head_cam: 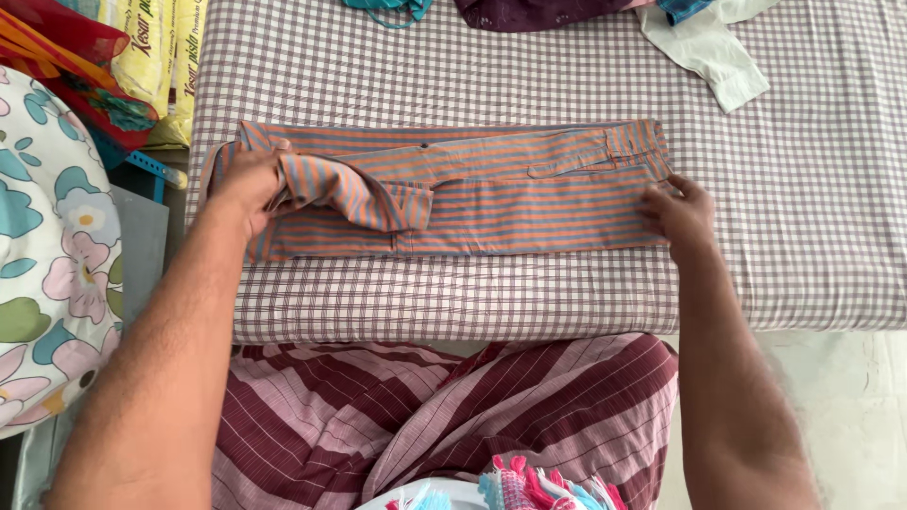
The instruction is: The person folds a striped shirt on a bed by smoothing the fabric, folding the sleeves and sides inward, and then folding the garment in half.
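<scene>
Looking down, we note two yellow packages (pixel 156 57) at the upper left, soft upright bags with printed labels, standing side by side just off the corner of the checked surface (pixel 491 293). A red and orange cloth (pixel 66 47) lies over their left side, and something blue (pixel 142 165) shows below them.

On the surface lies a striped shirt (pixel 501 212), orange and blue-grey, folded into a long narrow band running left to right. Our left hand (pixel 248 184) sits at its left end, fingers clenched on a bunched fold of the cloth, a sleeve by its look, drawn over the middle. Our right hand (pixel 678 212) rests at the right end, fingers bent and pressing the hem edge; we cannot tell whether they pinch it or only hold it flat.

Along the far edge lie other garments: a teal piece (pixel 392 9), a dark purple one (pixel 539 11) and a pale mint one (pixel 709 47), well apart from the shirt. A floral cushion (pixel 47 255) fills the left margin. A maroon striped wrap (pixel 453 416) covers our lap, with a small pink and blue knitted thing (pixel 529 486) at the bottom edge.
</scene>
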